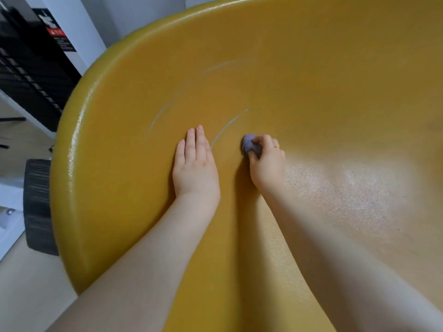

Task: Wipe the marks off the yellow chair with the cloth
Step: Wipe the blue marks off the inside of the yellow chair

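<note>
Glossy yellow moulded plastic chair showing pale curved marks; right hand pinching wadded grey-purple cloth against it; left hand lying flat alongside.

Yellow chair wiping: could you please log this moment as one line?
right hand holds cloth on yellow chair | left hand flat | pale marks remain

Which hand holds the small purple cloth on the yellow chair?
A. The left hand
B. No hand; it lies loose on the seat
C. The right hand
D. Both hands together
C: the right hand grips the bunched purple cloth, while the left hand rests flat on the yellow chair.
</note>
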`<action>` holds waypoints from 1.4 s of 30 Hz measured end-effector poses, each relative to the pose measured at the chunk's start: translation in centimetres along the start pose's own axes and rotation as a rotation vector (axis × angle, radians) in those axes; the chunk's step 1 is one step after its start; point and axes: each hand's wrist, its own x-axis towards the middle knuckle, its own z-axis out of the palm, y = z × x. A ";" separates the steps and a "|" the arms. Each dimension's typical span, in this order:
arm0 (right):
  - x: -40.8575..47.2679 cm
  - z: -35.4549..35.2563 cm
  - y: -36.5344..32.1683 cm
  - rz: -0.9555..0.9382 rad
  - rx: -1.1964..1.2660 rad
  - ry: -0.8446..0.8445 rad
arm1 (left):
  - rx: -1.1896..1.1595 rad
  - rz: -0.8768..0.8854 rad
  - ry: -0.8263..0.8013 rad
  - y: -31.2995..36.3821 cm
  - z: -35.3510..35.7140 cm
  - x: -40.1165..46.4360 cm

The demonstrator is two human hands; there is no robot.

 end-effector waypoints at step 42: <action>-6.8 0.2 -12.0 0.097 0.188 -0.290 | -1.053 -0.159 0.469 -12.9 -3.3 -8.5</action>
